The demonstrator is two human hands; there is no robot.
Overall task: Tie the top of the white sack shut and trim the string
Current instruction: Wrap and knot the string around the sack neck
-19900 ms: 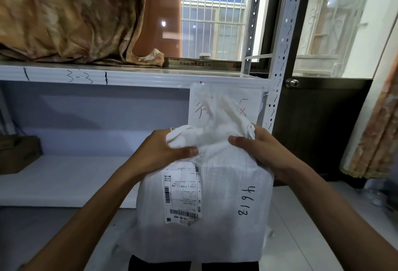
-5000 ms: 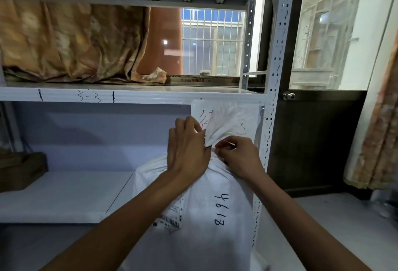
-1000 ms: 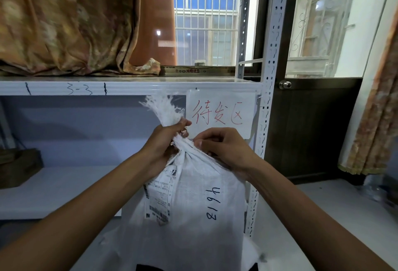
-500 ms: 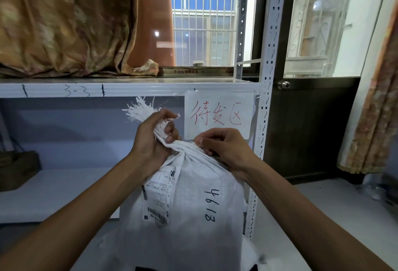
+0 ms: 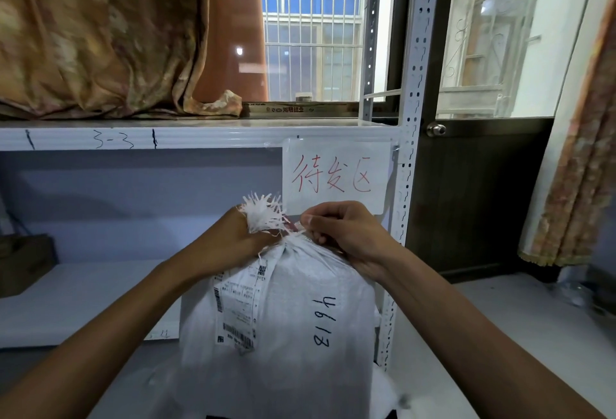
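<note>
- Head view. Landmark: paper sign [image 5: 336, 178] with red handwritten characters, taped to the front edge of the shelf board [image 5: 133, 137] marked "3-3".
- White sack [image 5: 283, 318] stands upright directly below the paper sign. Its neck is gathered to a narrow twist just under the sign's lower edge.
- Frayed tuft [image 5: 263, 215] of the sack's mouth sticks up at the sign's lower left corner, loose fibres splayed.
- Left hand [image 5: 230, 245], below and left of the sign: fingers curled round the gathered neck, just under the tuft.
- Right hand [image 5: 346, 235], directly below the sign: thumb and forefinger pinched narrow at the neck, other fingers curled in. What lies between the tips is too small to tell.
- A thin reddish strand shows at the neck between the hands; I cannot tell whether it is the string.
- Shipping label [image 5: 238, 308] on the sack's front, below and left of the sign; "4618" handwritten to its right.
- Brown cloth [image 5: 93, 52] lies on the shelf board, above and left of the sign.
- Door knob [image 5: 436, 129] sits up and right of the sign.
</note>
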